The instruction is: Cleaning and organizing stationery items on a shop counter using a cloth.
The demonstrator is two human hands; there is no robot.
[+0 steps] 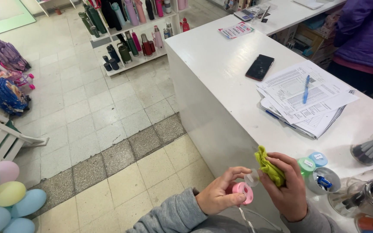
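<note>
Closest to me, I am pinching a small pink round plastic reel [243, 192] in my left hand [218, 196], while my right hand [289, 190], just beside it, is clamping a crumpled yellow-green cloth [269, 167] against the reel's clear cap [251, 177] by the white counter [221, 73].

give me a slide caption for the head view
Left hand holds a pink cap while the right hand grips a green cloth beside a white counter.

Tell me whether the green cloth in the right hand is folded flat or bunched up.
Bunched up. The green cloth sits crumpled in the right hand, its folds sticking out above the fingers.
</note>
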